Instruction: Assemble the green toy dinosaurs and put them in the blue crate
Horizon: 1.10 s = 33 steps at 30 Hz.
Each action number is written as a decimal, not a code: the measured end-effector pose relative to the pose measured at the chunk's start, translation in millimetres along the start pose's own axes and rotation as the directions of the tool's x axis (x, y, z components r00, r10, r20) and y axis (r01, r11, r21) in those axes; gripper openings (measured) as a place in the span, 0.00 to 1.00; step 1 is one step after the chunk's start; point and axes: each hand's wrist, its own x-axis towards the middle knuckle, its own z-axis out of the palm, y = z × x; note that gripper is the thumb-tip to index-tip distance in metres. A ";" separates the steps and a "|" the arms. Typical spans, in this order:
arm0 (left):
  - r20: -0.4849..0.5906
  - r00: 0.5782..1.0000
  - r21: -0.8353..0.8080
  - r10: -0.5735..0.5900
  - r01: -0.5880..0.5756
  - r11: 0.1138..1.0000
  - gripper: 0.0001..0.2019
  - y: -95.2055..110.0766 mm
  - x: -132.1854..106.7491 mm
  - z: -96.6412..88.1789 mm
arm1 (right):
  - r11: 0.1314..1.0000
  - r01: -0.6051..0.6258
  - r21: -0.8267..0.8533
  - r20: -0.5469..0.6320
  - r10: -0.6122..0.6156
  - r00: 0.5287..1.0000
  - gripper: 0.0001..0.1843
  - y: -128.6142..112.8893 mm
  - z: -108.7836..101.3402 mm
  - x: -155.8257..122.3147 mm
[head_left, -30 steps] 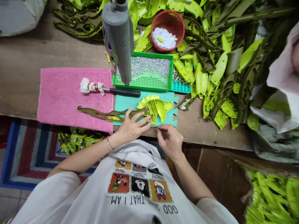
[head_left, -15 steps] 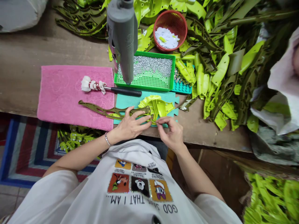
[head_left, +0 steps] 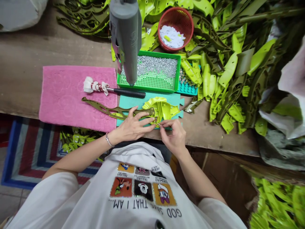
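My left hand (head_left: 134, 125) rests with spread fingers on a long olive-green plastic strut (head_left: 116, 113), holding it down. The strut joins a lime-green moulded plastic piece (head_left: 159, 109) lying on a teal foam mat (head_left: 175, 101). My right hand (head_left: 172, 135) pinches at that joint, its fingertips on a small metal fastener (head_left: 156, 120). The fingers partly hide the fastener. Just above the strut, a black-handled tool with a white rag-bound head (head_left: 126, 93) lies on a pink towel (head_left: 71, 95).
A grey column tool (head_left: 126, 35) stands over a green tray of silver rivets (head_left: 149, 71). Behind lie a teal tray of small parts (head_left: 188, 89), a red basket (head_left: 175, 27), and heaped green plastic pieces (head_left: 228, 73). A wooden table edge (head_left: 202, 143) runs in front.
My right hand has moved up from the table edge to the joint and pinches there. My left hand stays on the strut. The whole view has shifted slightly.
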 end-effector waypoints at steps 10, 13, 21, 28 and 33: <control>0.003 0.999 -0.037 -0.049 0.049 0.998 0.15 6.1 -0.8 4.6 | 0.986 0.136 -0.094 0.040 -0.133 0.990 0.11 0.5 -1.9 5.2; -0.039 0.998 -0.018 -0.040 0.039 0.999 0.15 8.0 -1.1 5.3 | 0.995 -0.012 -0.097 -0.016 0.011 1.000 0.11 -2.8 -1.3 3.7; -0.056 0.998 0.030 -0.031 0.033 0.999 0.14 9.3 0.4 3.0 | 0.876 -0.481 0.020 0.032 0.480 0.877 0.09 -14.8 -2.6 4.4; -0.060 0.997 0.014 -0.047 0.048 0.999 0.14 10.6 0.7 4.4 | 0.891 -0.453 -0.035 0.008 0.454 0.891 0.09 -21.1 1.5 4.5; -0.043 0.998 0.002 -0.050 0.050 0.999 0.14 9.9 -2.2 7.7 | 0.880 -0.474 -0.035 0.021 0.475 0.880 0.07 -20.2 2.0 5.5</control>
